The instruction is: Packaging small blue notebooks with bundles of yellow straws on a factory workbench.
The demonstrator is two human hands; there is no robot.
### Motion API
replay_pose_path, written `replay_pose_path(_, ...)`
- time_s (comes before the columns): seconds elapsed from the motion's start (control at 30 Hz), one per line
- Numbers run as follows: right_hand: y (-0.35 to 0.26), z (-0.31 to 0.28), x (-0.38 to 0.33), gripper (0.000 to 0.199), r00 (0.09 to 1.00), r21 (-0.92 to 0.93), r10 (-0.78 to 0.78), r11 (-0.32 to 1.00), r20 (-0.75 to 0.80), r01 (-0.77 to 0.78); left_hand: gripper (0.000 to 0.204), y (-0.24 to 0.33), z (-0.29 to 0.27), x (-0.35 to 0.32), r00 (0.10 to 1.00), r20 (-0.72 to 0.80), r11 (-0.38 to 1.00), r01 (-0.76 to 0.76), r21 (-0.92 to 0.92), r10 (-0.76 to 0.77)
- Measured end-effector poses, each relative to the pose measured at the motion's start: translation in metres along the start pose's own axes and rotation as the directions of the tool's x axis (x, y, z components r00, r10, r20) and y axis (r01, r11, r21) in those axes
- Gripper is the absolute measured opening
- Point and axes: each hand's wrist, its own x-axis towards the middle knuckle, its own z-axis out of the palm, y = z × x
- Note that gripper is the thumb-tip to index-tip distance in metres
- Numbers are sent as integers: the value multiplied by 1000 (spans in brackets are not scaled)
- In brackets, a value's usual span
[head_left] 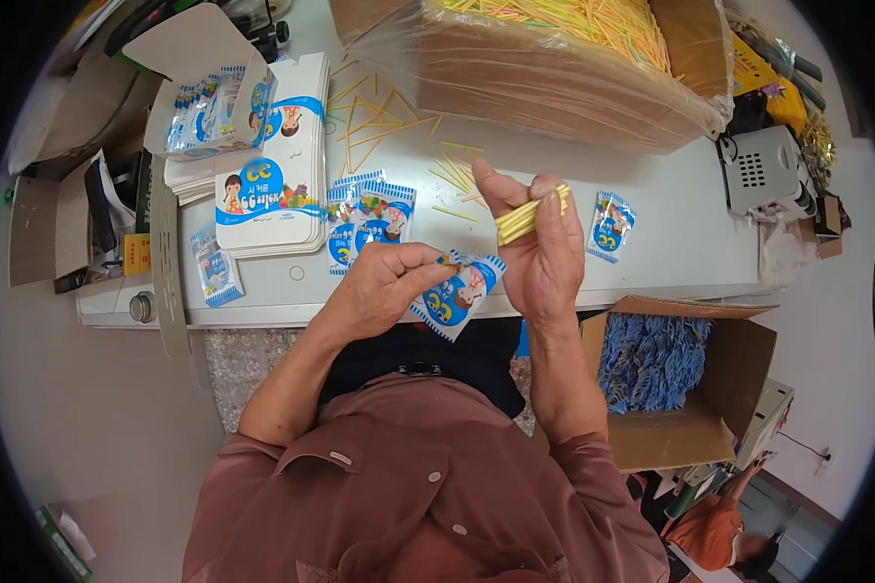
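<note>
Beyond your brown shirt (437,437), by the near table edge (651,290), your left hand (371,294) pinches a printed packet (460,293), your right hand (544,267) closes its fingers on yellow sticks (518,226), and this apparent filling step calls for an open mouth.

a blue-white packet (447,305) tilts just beside bundled yellow sticks (517,224)

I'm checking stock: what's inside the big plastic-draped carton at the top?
Thin yellow, green and orange sticks show in the carton; whatever lies beneath them is hidden.
</note>
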Motion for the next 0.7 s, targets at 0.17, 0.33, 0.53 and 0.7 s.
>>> replay_pose_path(0.17,6,9,-9,18,998,-146,50,988,32,-45,22,-9,-1,-1,993,107,991,56,-122,-43)
replay_pose_path(0.33,6,5,-11,18,996,-172,47,984,74,-34,21,-9,-2,0,986,154,987,80,-140,-58)
replay_pose_path(0.53,2,1,-16,18,993,-228,67,973,100,-42,21,-17,2,1,987,149,976,95,-196,-66)
replay_pose_path(0.7,3,-1,-16,18,996,-192,58,980,75,-42,23,-21,1,2,986,155,983,90,-161,-65)
